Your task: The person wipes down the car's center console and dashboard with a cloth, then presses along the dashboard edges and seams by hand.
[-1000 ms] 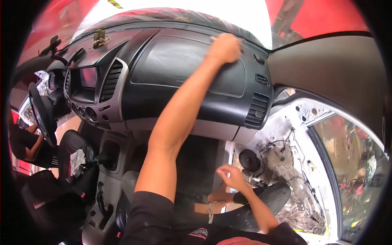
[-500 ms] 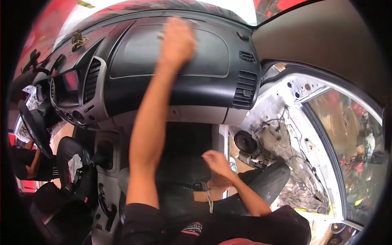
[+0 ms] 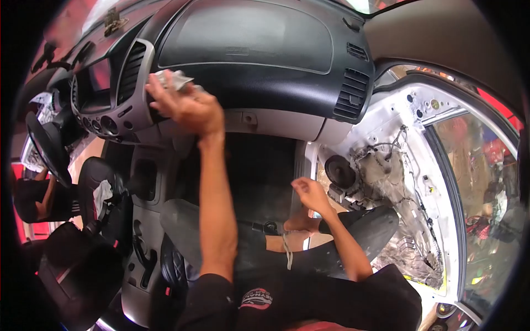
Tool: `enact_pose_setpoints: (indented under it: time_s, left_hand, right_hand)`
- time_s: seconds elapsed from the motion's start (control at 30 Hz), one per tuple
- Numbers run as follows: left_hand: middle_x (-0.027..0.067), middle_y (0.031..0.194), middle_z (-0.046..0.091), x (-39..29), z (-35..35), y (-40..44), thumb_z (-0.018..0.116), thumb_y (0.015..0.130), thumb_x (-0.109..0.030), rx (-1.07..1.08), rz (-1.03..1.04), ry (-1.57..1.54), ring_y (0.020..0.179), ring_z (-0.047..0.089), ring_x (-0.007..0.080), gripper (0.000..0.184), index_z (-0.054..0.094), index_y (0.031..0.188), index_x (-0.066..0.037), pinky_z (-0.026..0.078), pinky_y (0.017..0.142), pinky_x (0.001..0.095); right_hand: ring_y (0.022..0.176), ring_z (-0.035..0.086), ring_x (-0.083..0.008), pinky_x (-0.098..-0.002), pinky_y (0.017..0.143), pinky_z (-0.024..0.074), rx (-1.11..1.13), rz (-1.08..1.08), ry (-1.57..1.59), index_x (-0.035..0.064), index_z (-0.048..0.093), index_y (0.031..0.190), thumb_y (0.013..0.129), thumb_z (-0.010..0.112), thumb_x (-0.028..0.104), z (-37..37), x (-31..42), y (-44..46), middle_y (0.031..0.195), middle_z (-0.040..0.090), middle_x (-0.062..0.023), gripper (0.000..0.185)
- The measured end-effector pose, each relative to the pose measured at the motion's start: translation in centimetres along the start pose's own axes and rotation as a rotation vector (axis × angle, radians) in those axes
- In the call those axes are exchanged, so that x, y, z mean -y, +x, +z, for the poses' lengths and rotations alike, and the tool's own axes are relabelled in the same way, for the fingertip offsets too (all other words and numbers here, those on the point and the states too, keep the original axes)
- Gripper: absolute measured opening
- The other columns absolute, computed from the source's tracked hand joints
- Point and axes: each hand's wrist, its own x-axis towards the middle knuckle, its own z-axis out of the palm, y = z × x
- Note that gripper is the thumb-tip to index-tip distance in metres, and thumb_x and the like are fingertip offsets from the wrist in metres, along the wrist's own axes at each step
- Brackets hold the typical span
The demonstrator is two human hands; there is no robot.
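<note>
My left hand [image 3: 193,110] is closed on a crumpled pale cloth [image 3: 175,80]. It is at the left end of the passenger-side dashboard [image 3: 248,41], beside the grey centre console trim [image 3: 144,105] and its tall air vent [image 3: 132,71]. Whether the cloth touches the trim I cannot tell. Over my lap, my right hand [image 3: 312,194] hovers with its fingers curled in and nothing visible in them. Beneath it is my bare foot [image 3: 301,222].
The stripped door [image 3: 425,182], with a round speaker [image 3: 340,171] and loose wiring, stands open at the right. Left are the steering wheel [image 3: 47,149], gear lever [image 3: 142,182] and handbrake [image 3: 142,251]. Another person's arm [image 3: 44,201] shows at far left.
My left hand has come down from the top of the dashboard to beside the centre trim, and the cloth now shows. My right hand stays curled over my lap. The view has shifted slightly.
</note>
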Motion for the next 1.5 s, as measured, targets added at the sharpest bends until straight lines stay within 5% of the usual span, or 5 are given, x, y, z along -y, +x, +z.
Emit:
enact_pose_setpoints:
  time_s: [0.3,0.53,0.7,1.13,1.5]
  left_hand:
    - [0.0186,0.161,0.043,-2.9,0.3,-15.6,0.052,0.093,-0.012,0.348,0.576,-0.169,0.155,0.027,0.0414,0.055,0.057,0.148,-0.01,0.006,0.127,0.0601]
    - [0.0306,0.169,0.009,4.3,-0.9,-8.5,0.039,0.104,-0.009,-0.121,-0.312,-0.14,0.157,0.015,0.0418,0.059,0.025,0.159,0.008,0.014,0.129,0.0469]
    - [0.0363,0.167,0.003,-8.8,1.1,-17.5,0.039,0.104,-0.021,-0.017,-0.409,-0.383,0.153,0.01,0.0554,0.062,0.027,0.161,0.001,0.02,0.124,0.0588]
    - [0.0299,0.163,0.029,-1.5,-4.8,-14.7,0.036,0.1,-0.001,-0.105,-0.141,-0.365,0.148,0.036,0.0457,0.056,0.031,0.154,0.008,0.032,0.122,0.0497]
    - [0.0222,0.154,0.046,1.5,5.1,-16.3,0.036,0.108,-0.051,-0.492,-1.448,-0.631,0.134,0.052,0.0314,0.067,0.048,0.149,0.001,0.039,0.115,0.0404]
  right_hand:
    - [0.094,0.072,-0.0351,-0.0456,0.082,0.0568,0.306,-0.255,-0.481,0.0101,0.074,0.102,0.092,0.067,0.028,6.9,4.6,2.8,0.095,0.075,-0.0127,0.022]
    - [0.091,0.073,-0.0338,-0.0451,0.08,0.0571,0.38,0.083,-0.38,0.0121,0.076,0.101,0.091,0.067,0.027,3.2,-2.7,-2.2,0.096,0.077,-0.0109,0.021]
    - [0.113,0.063,-0.0157,-0.0356,0.091,0.0509,0.543,0.065,0.315,0.0031,0.065,0.12,0.099,0.067,0.027,6.7,-5.6,-1.3,0.118,0.07,-0.0125,0.032]
    - [0.081,0.074,-0.0276,-0.0382,0.075,0.0563,0.216,0.126,0.004,0.0013,0.073,0.112,0.099,0.066,0.023,2.2,-7.0,-2.9,0.092,0.076,-0.0176,0.027]
    - [0.071,0.067,-0.0126,-0.0304,0.065,0.0524,0.257,0.084,-0.013,-0.0017,0.072,0.11,0.101,0.065,0.02,4.9,-9.6,-1.3,0.081,0.073,-0.0092,0.024]
